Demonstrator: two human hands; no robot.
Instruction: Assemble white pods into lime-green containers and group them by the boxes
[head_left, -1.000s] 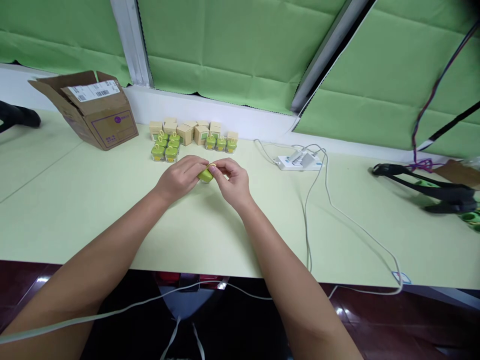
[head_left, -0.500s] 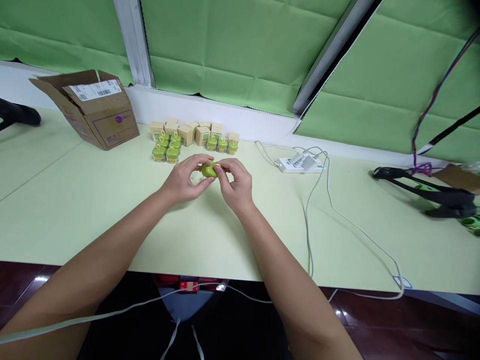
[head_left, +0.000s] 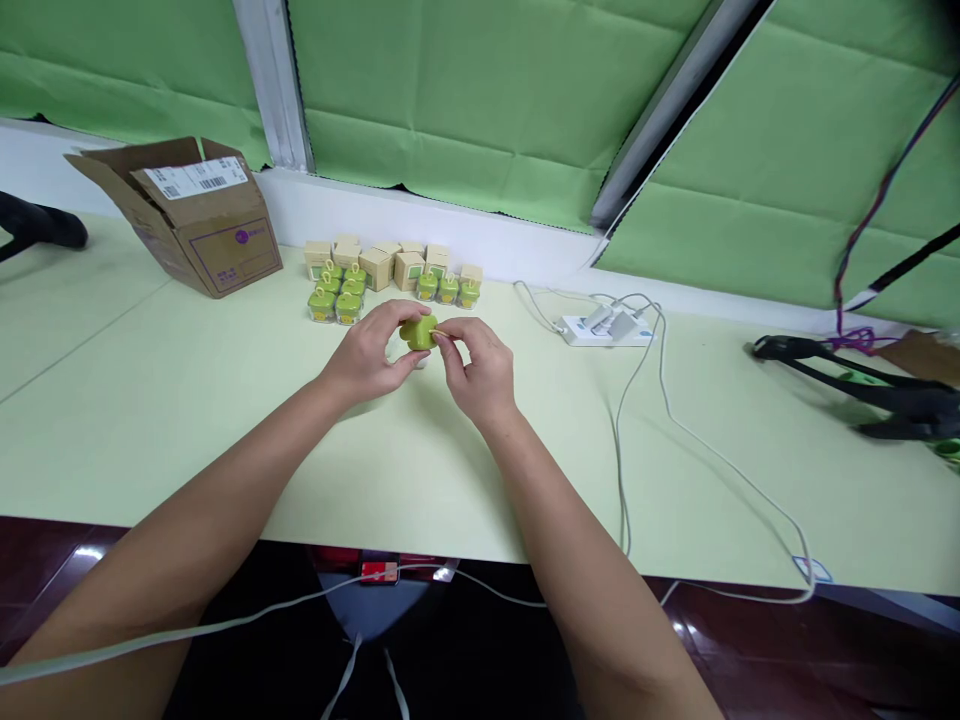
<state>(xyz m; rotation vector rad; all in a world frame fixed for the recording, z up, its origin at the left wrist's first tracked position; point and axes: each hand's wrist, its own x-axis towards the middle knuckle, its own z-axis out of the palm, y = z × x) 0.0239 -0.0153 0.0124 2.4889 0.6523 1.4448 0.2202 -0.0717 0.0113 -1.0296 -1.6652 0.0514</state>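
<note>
My left hand (head_left: 371, 350) is closed around a small green rounded piece (head_left: 418, 332), held a little above the pale green table (head_left: 187, 400). My right hand (head_left: 476, 368) pinches its right side, where a thin yellowish loop or tab shows between the fingertips. Something small and pale lies on the table under the hands, mostly hidden. Behind the hands stand several small green-lidded items (head_left: 335, 300) and several tan cardboard cubes (head_left: 375, 265) in rows.
An open brown shipping box (head_left: 199, 220) lies tipped at the back left. A white power strip (head_left: 607, 328) with plugs and trailing white cables (head_left: 660, 410) sits right of centre. Black tool-like objects (head_left: 862, 385) lie at the far right, a dark object (head_left: 41, 225) far left.
Both hands have lifted the green piece slightly and turned it; the left fingers now wrap it from the left while the right fingers pinch its side.
</note>
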